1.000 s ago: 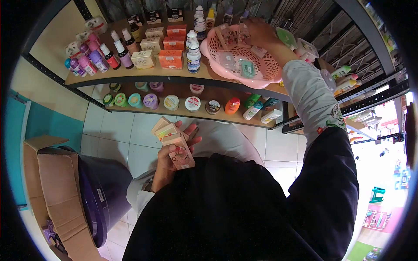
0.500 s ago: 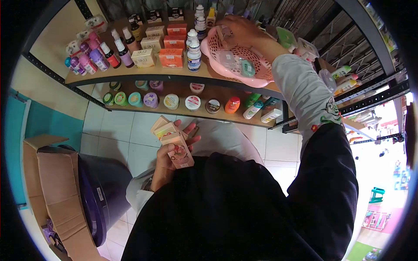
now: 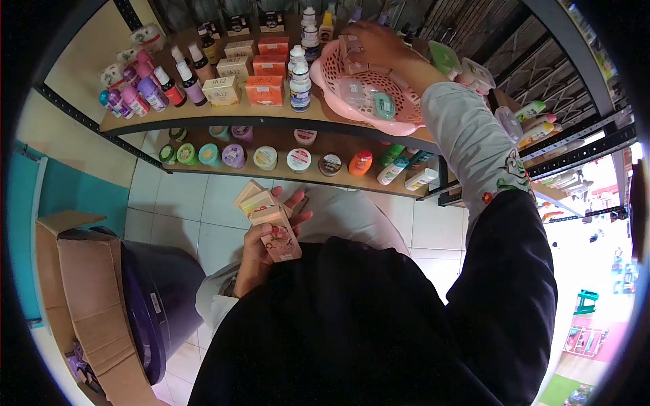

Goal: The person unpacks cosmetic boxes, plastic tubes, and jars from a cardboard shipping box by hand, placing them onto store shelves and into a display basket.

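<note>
My left hand (image 3: 253, 249) is closed around several small cardboard boxes (image 3: 279, 238), held fanned in front of my body. The front one is pink with a red fruit picture; those behind are cream and yellow. On the upper shelf, my right hand (image 3: 380, 49) reaches over the far side of a pink perforated plastic basket (image 3: 330, 100). Its fingers are closed on a small pale pink box (image 3: 351, 55), partly hidden by the hand. Inside the basket lie a clear-wrapped pack (image 3: 353, 90) and a green pack (image 3: 384, 105).
Left of the basket stand white bottles (image 3: 300, 93), orange boxes (image 3: 264, 91), cream boxes (image 3: 221, 92) and spray bottles (image 3: 194, 88). Round tubs (image 3: 298, 160) and bottles line the lower shelf (image 3: 318, 178). A cardboard box (image 3: 91, 291) and a dark purple tub (image 3: 162, 284) stand at lower left.
My right hand has shifted slightly with the pale pink box, which is now tilted more upright at the basket's far side. My left hand and its boxes stay put.
</note>
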`<state>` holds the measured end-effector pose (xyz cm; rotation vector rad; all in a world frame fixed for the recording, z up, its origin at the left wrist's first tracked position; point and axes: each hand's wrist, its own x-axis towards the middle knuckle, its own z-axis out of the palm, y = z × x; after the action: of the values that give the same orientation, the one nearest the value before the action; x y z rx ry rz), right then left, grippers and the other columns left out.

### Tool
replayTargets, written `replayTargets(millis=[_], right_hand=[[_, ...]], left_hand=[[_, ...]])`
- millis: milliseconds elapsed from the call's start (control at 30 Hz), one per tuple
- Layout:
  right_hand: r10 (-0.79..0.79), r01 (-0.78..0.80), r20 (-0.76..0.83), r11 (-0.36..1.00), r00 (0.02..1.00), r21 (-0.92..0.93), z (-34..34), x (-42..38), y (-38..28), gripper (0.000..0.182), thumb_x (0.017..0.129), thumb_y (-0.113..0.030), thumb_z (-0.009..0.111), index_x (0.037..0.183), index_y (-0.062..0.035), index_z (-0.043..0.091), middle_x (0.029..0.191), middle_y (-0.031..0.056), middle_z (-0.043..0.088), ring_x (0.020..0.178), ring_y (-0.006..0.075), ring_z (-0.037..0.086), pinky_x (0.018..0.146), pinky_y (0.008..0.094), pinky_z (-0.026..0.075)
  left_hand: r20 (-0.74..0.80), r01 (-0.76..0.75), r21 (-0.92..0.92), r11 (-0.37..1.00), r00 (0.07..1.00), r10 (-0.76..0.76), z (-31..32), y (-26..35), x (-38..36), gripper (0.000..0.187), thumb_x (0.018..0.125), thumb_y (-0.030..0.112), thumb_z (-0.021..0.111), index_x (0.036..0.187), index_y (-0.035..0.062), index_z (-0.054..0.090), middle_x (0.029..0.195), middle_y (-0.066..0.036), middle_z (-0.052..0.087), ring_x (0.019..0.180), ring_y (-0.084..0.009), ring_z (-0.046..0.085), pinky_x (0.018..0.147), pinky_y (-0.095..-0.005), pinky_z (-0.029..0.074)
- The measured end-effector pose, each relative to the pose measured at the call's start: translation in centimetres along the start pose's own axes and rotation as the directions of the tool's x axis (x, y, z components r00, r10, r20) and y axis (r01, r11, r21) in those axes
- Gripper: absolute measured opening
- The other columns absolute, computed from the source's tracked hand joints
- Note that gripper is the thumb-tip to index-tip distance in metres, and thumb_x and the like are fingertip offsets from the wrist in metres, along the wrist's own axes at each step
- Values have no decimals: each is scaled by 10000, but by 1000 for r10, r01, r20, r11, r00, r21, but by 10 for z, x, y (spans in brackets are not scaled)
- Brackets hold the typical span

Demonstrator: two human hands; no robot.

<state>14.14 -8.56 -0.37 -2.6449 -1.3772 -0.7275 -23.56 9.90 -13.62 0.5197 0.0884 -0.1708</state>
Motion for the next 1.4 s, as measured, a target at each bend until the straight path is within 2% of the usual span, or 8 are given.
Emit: replayTargets(millis=[500, 600, 667, 733, 800, 867, 1067, 1400], right_hand=[[14, -20, -38, 986, 999, -163, -32, -6, -6, 536, 681, -325, 682, 1168, -155, 538, 1125, 111, 550, 1013, 289, 551, 861, 399, 439], [192, -217, 187, 968, 963, 124, -96, -6, -45, 665, 660, -394, 711, 1235, -151, 482, 1287, 151, 427, 1115, 353, 466, 920, 422, 407], [232, -228, 58, 828, 971, 512, -94, -17, -77, 422, 731, -252, 665, 1122, -126, 572, 1066, 88, 593, 943, 215, 585, 815, 331, 462], [-39, 89, -86, 705, 996, 704, -99, -39, -119, 360, 744, -196, 670, 1079, -91, 593, 1006, 71, 619, 875, 161, 593, 790, 282, 465], [-112, -174, 271, 529, 956, 831, -102, -73, -187, 418, 701, -196, 691, 1086, -77, 578, 1068, 69, 572, 986, 275, 546, 861, 371, 437], [-332, 143, 107, 646, 937, 749, -75, -96, -221, 639, 613, -217, 748, 1195, -120, 504, 1180, 116, 501, 1093, 306, 476, 932, 392, 389], [-329, 89, 158, 625, 931, 775, -28, -108, -260, 867, 532, -247, 782, 1279, -114, 362, 1260, 137, 410, 1147, 334, 422, 957, 409, 363], [-133, -39, 154, 619, 979, 784, -15, -112, -259, 821, 479, -288, 782, 1180, -79, 409, 1144, 156, 446, 1090, 347, 445, 919, 424, 365]], left_hand=[[53, -12, -24, 1000, 998, 13, -3, -2, 3, 817, 617, 235, 712, 1326, 165, 311, 1314, -163, 386, 1083, -357, 506, 776, -351, 517], [1, -70, 4, 998, 998, 70, -7, -3, 5, 796, 650, 256, 691, 1335, 157, 299, 1255, -142, 436, 1016, -314, 537, 769, -366, 513], [-70, -135, 29, 990, 988, 137, -12, -5, 3, 781, 678, 286, 686, 1338, 147, 293, 1204, -126, 474, 975, -285, 552, 775, -376, 505], [-89, -202, 69, 977, 974, 207, -19, -3, 8, 770, 709, 324, 698, 1335, 130, 294, 1156, -113, 502, 953, -262, 554, 796, -385, 492], [-87, -273, 68, 960, 957, 278, -20, -5, 11, 762, 726, 374, 692, 1327, 111, 304, 1130, -110, 516, 958, -260, 554, 804, -387, 493], [-68, -255, 70, 964, 963, 260, -34, -8, 14, 747, 745, 477, 650, 1303, 89, 339, 1143, -114, 522, 1013, -257, 546, 844, -407, 483], [-195, -254, -187, 949, 956, 218, -28, -7, 15, 618, 828, 492, 514, 1273, 89, 367, 1207, -110, 491, 1100, -241, 504, 927, -406, 434], [-227, -261, -20, 965, 941, 250, -12, 1, 15, 501, 892, 423, 450, 1256, 87, 380, 1206, -125, 496, 1085, -273, 514, 917, -448, 434]])
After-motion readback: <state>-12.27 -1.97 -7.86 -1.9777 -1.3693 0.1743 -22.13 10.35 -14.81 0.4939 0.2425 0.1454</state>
